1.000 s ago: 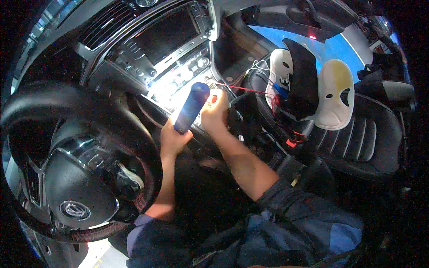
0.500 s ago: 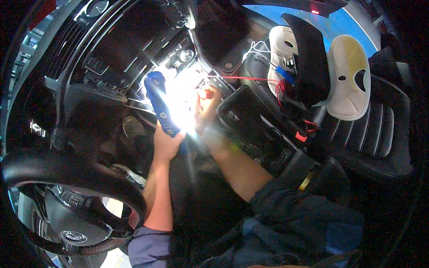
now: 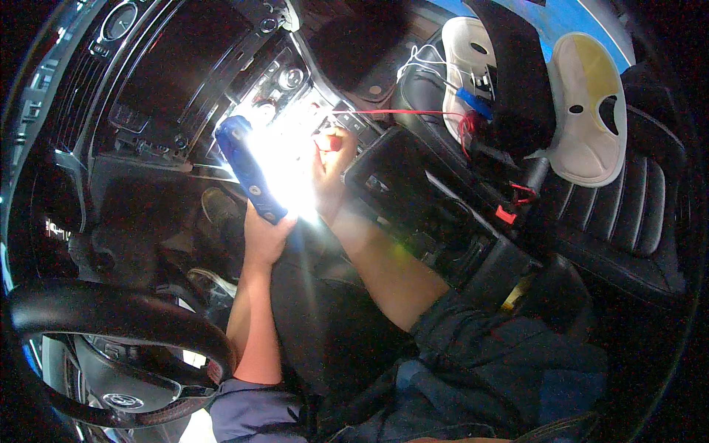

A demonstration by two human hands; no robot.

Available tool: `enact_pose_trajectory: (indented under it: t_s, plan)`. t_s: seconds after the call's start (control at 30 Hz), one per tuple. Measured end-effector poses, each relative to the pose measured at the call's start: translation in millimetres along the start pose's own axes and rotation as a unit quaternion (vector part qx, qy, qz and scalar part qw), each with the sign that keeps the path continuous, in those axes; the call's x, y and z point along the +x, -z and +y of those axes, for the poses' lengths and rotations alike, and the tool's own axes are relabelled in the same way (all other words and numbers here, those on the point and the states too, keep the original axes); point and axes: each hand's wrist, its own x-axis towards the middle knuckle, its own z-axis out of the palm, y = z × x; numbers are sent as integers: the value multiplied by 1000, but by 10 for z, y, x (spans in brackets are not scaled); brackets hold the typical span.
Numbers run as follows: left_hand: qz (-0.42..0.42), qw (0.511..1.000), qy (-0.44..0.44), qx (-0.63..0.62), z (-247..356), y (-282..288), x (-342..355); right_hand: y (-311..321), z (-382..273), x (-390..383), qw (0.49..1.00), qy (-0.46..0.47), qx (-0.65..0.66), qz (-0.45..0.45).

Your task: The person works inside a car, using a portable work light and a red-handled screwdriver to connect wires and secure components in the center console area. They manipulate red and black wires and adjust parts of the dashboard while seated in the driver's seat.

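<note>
Swung round since the first frame, the blue light (image 3: 249, 173) is clamped by the fingers of the left hand (image 3: 264, 236); the console (image 3: 275, 87) is partly hidden by glare. Beside it, a red thing (image 3: 334, 143) is gripped by the right hand's (image 3: 336, 176) fingers.

We count two hands (image 3: 264, 235), one blue lamp (image 3: 249, 168), one steering wheel (image 3: 122, 314), one seat (image 3: 617, 214), two pale panels (image 3: 580, 140), one blue handle (image 3: 473, 103) and, at the seat's inner edge, one red buckle (image 3: 505, 215); the white wires (image 3: 427, 60) we cannot number
</note>
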Motion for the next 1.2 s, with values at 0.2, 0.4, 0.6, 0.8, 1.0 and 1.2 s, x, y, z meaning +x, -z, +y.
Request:
enact_pose_trajectory:
  t_s: [0.2,0.4,0.6,0.8,1.0,1.2]
  plan:
    - [-15,999,42,-17,15,19,-6,28,-21,34,998,-47,1,-47]
    - [-13,999,29,12,-30,39,-15,-18,-268,97,996,-28,-80,18]
    - [-17,1000,13,-2,-68,51,1,69,-338,244,984,28,-166,-63]
    - [-27,999,24,10,-62,58,4,33,-166,256,991,112,-76,-18]
    - [-34,999,16,0,-57,62,19,61,-203,258,992,23,-82,-95]
    - [-20,1000,20,-1,-59,63,-4,123,-248,305,981,100,-153,-63]
